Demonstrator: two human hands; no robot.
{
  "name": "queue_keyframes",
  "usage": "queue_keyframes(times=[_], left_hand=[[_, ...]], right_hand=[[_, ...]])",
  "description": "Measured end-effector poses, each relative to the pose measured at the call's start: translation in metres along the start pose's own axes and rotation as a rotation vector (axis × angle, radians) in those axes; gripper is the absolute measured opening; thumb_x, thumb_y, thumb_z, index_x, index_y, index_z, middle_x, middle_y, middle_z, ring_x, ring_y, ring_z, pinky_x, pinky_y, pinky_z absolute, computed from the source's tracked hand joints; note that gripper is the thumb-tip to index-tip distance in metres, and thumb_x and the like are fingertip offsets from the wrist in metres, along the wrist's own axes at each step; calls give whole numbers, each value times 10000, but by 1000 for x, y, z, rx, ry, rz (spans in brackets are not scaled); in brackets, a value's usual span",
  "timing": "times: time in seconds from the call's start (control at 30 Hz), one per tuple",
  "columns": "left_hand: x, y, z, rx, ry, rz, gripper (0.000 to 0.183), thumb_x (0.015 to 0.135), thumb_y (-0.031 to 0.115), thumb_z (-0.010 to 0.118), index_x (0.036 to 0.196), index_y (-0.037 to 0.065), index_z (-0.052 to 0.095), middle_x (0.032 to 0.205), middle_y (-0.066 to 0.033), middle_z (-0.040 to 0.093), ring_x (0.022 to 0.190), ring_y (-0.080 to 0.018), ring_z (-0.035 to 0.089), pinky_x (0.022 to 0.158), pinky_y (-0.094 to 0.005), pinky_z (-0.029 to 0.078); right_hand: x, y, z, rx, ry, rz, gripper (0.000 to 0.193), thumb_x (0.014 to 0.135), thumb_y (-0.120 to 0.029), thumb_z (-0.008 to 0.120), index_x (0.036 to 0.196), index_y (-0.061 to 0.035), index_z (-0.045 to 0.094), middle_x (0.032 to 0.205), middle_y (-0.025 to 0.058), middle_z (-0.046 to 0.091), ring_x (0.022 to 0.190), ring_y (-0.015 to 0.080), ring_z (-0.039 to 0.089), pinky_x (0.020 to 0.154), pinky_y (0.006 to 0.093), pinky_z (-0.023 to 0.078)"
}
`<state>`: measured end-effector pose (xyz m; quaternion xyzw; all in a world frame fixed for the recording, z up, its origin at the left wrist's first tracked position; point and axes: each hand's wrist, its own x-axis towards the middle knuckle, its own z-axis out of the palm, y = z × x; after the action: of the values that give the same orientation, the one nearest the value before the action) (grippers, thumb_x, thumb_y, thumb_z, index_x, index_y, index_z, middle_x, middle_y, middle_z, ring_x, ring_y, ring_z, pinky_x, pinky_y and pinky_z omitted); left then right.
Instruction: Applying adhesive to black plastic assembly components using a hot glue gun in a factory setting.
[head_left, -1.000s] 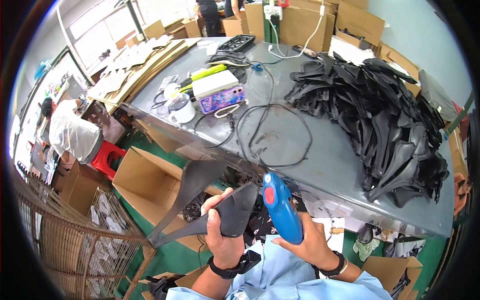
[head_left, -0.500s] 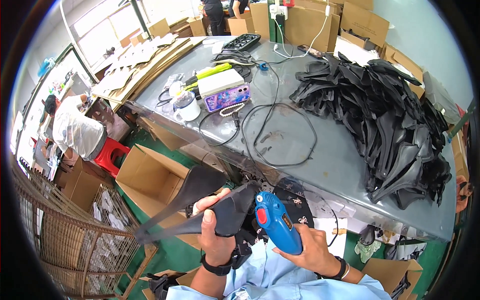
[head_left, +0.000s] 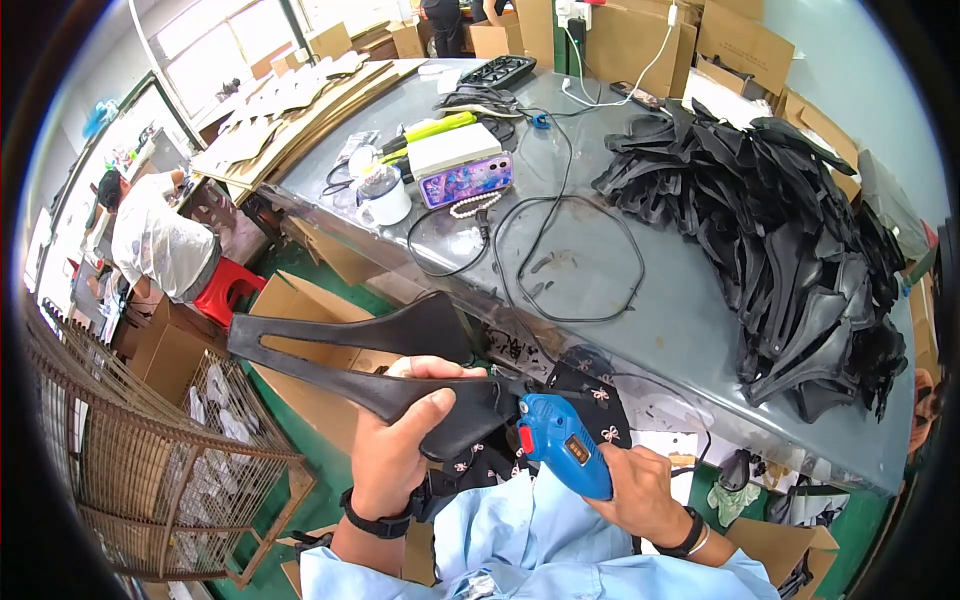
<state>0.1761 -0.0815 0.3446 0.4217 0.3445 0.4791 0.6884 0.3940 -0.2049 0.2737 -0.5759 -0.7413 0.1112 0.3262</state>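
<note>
Left fingers (head_left: 435, 368) clasp the black forked piece (head_left: 345, 386) between them

The single view comes from the left of two fisheye cameras on the person's head, looking down and forward. The left hand (head_left: 395, 450) and right hand (head_left: 643, 492) are near the lens, the counter (head_left: 690, 330) stretches beyond, and the window (head_left: 222, 62) lies far back, upper left.
</note>
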Motion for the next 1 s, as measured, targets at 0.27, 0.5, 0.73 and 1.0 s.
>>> queue_keyframes(times=[0.27,0.5,0.73,1.0], left_hand=[[2,-10,-4,132,30,-64,224,790,-3,605,999,-2,524,1008,-129,629,940,-162,592,855,-283,469],[23,-83,-136,-135,505,-79,221,900,198,579,1030,27,526,945,-84,633,804,-192,643,668,-330,559],[51,-183,-292,-390,822,-154,305,860,196,651,1067,20,512,1020,-141,612,868,-287,631,733,-383,561],[76,-160,-140,137,386,-254,236,909,223,541,1059,43,516,895,-88,625,763,-157,632,606,-244,511]], right_hand=[[2,-3,10,30,-44,-26,498,609,-157,804,993,18,539,676,125,608,552,278,602,526,342,453],[0,8,19,78,-7,178,506,673,-250,799,1000,5,509,654,152,607,557,319,612,505,385,477],[2,8,27,123,-135,286,560,669,-310,811,1008,3,495,707,163,631,617,307,648,552,360,506],[-8,22,28,133,-101,351,555,719,-390,765,1046,-14,521,690,143,635,624,322,657,557,369,527]])
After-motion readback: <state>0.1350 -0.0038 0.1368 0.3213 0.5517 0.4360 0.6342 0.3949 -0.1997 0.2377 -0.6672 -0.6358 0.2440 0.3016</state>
